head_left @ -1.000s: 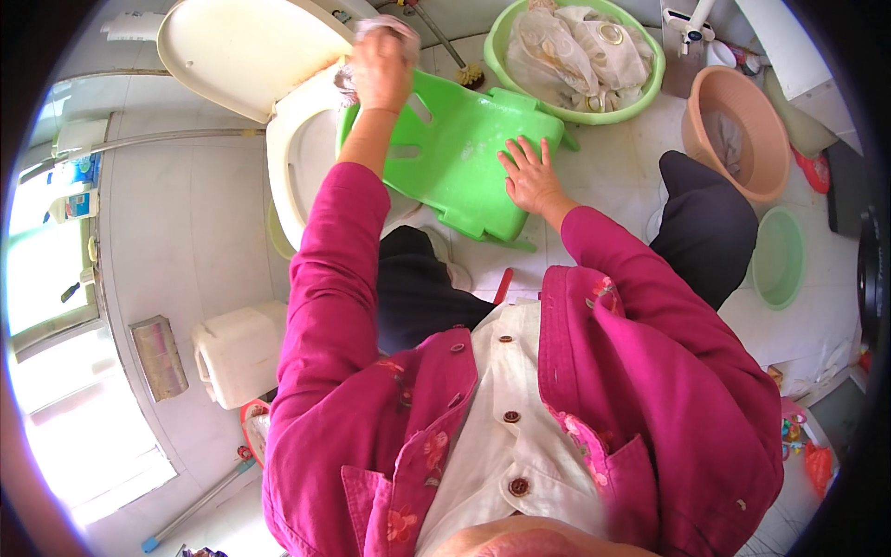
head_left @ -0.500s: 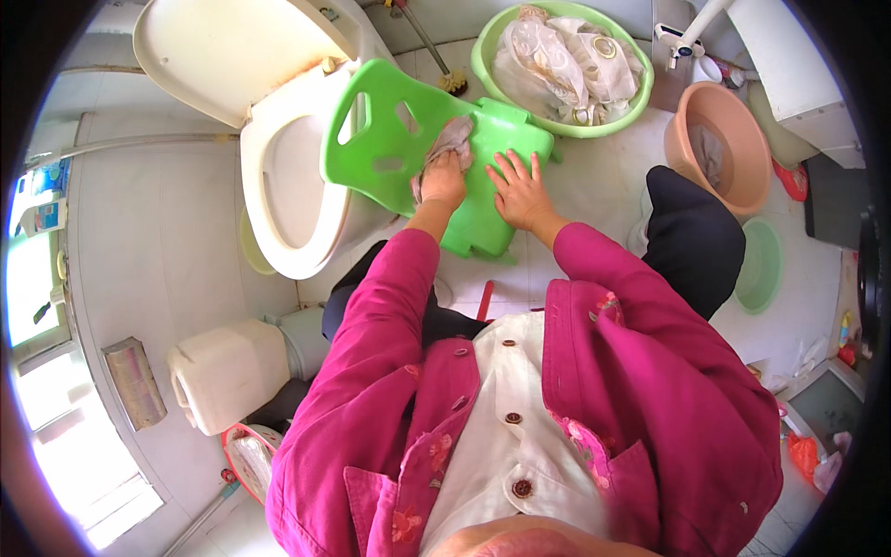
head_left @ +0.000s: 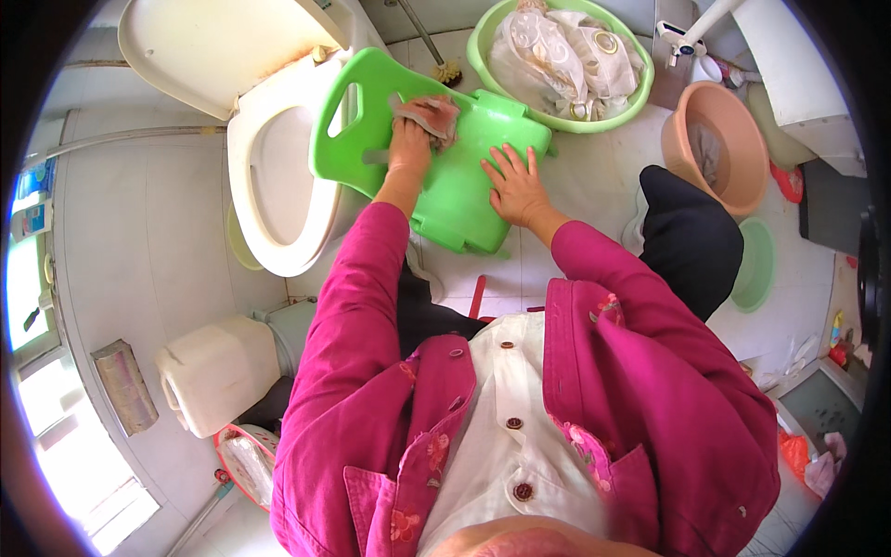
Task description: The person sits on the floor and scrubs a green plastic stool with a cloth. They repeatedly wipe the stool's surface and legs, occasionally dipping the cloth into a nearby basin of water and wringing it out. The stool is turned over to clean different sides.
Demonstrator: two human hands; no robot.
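Observation:
A green plastic chair (head_left: 461,190) lies tipped in front of me, its slotted backrest toward the left and its seat toward the right. My left hand (head_left: 406,156) is closed on a crumpled pinkish-grey cloth (head_left: 436,117) and presses it to the backrest, near the slots. The cloth hides part of those fingers. Flat on the seat rests my right hand (head_left: 520,193), fingers spread and holding nothing.
A toilet (head_left: 243,186) with raised lid stands just left of the chair. Beyond the chair sits a green basin (head_left: 475,58) of whitish fabric, with a toilet brush (head_left: 447,72) beside it. An orange-pink bucket (head_left: 754,186) holding water and cloth is at right, near a pale green basin (head_left: 759,269).
My left hand has slid the cloth leftward and up along the backrest. My right hand stays spread on the seat.

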